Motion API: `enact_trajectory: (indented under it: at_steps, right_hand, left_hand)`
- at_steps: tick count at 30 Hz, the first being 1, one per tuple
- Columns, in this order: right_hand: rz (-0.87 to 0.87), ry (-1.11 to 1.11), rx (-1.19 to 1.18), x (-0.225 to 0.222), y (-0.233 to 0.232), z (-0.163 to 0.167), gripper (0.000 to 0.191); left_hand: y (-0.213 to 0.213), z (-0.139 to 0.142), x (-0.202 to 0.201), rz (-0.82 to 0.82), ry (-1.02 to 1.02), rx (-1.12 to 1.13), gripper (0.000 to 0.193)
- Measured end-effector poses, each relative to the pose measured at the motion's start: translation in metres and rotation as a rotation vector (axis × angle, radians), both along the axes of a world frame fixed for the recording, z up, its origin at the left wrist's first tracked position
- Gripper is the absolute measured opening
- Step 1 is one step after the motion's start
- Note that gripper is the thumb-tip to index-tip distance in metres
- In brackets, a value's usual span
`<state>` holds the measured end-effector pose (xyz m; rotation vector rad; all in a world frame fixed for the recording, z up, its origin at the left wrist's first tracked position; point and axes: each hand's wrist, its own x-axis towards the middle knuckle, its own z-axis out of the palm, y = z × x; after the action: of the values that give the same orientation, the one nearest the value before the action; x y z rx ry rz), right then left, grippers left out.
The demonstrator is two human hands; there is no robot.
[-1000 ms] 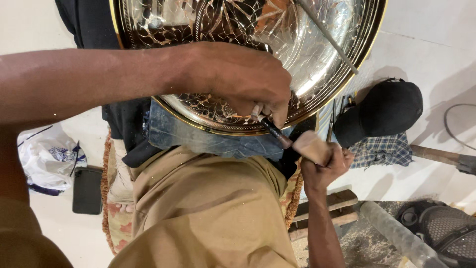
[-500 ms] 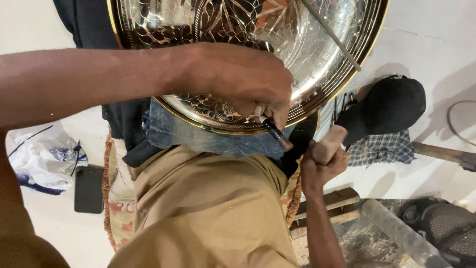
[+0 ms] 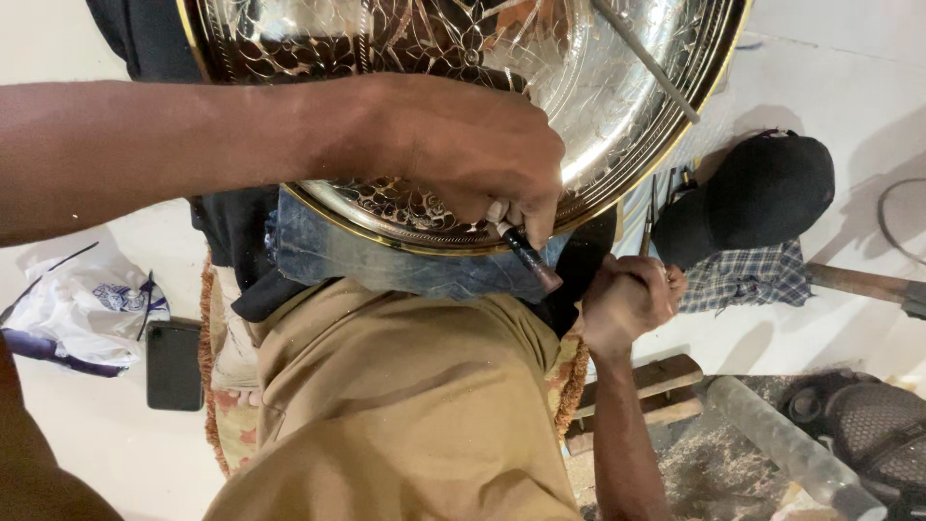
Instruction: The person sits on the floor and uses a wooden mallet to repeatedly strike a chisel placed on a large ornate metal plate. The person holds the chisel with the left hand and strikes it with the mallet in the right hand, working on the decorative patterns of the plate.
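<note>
1. A large round engraved metal tray with a gold-coloured rim (image 3: 617,106) is seen resting on the person's lap, its lower edge lying over a folded piece of blue denim cloth (image 3: 386,256) on tan trousers (image 3: 386,405).
2. A short dark chisel-like punch (image 3: 529,256) is held tilted, its tip set near the tray's rim and its blunt end pointing towards the right hand.
3. The left hand (image 3: 463,154) is laid over the lower part of the tray, fingers pressed together and pinching the punch.
4. The right hand (image 3: 627,299) is closed in a fist just beside the punch's blunt end; what is gripped cannot be told.
5. A thin metal rod (image 3: 644,60) is seen lying inside the tray.
6. A black cap (image 3: 762,193) is noted on a checked cloth (image 3: 748,280) to the right.
7. A black phone (image 3: 174,365) and a white plastic bag (image 3: 82,309) are noted on the floor at the left.
</note>
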<state>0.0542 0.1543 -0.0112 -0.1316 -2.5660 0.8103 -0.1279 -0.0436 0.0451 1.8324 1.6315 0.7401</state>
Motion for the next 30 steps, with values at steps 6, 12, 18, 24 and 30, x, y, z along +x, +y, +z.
enact_trajectory:
  at_steps: [6, 12, 18, 24, 30]
  right_hand:
    - [0.179, -0.027, -0.059, -0.007, 0.017, -0.009, 0.019]
    - [0.038, -0.094, -0.065, 0.007, 0.011, -0.009, 0.019]
    - [0.003, 0.037, -0.290, -0.003, 0.017, -0.011, 0.021]
    - [-0.074, -0.130, -0.084, 0.021, 0.027, -0.022, 0.024]
    - [-0.051, -0.077, -0.890, 0.031, 0.040, -0.004, 0.027]
  left_hand:
    - [0.003, -0.005, 0.002, -0.015, 0.091, -0.056, 0.014]
    - [0.005, -0.013, 0.004, 0.026, 0.101, -0.139, 0.021]
    - [0.005, -0.013, -0.005, -0.001, 0.038, -0.134, 0.021]
    - [0.002, -0.005, -0.010, 0.144, -0.066, 0.014, 0.029]
    - [-0.025, -0.015, 0.006, 0.754, -0.364, 0.547, 0.045]
